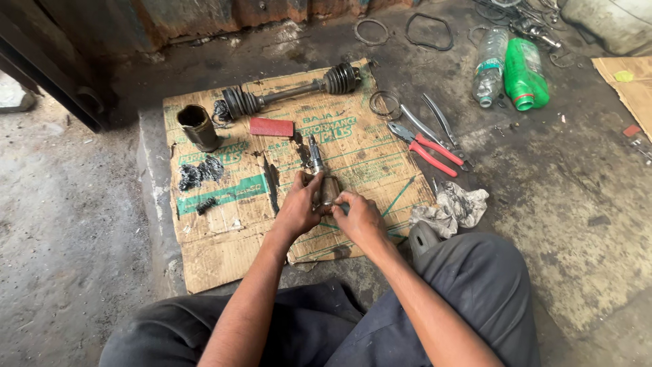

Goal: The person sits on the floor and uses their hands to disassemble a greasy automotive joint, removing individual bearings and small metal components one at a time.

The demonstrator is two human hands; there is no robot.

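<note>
Concrete floor (564,204), stained dark with oil and grit, fills what I see, with a rusty metal wall (204,17) along the top edge. I sit low, knees in grey trousers at the bottom. Flattened cardboard sheet (224,238) lies before me on a raised slab, brown with green and white printed bands, smeared with black grease.

My left hand (297,209) wraps its grip around a greasy metal joint housing (329,190), whose splined stub points away from me; it sits just above the cardboard near its lower middle. My right hand (358,219) pinches at the housing's near end, fingers closed on it; what lies under the fingertips I cannot tell.

On the cardboard farther off lie a drive shaft (292,92) with two black rubber boots, a red rectangular block (272,126) and a dirty metal cup (197,126). Red-handled pliers (424,146) rest at the sheet's right edge, near a crumpled rag (455,207). Well apart at upper right lie a clear plastic bottle (489,64) and a green bottle (524,75) side by side.
</note>
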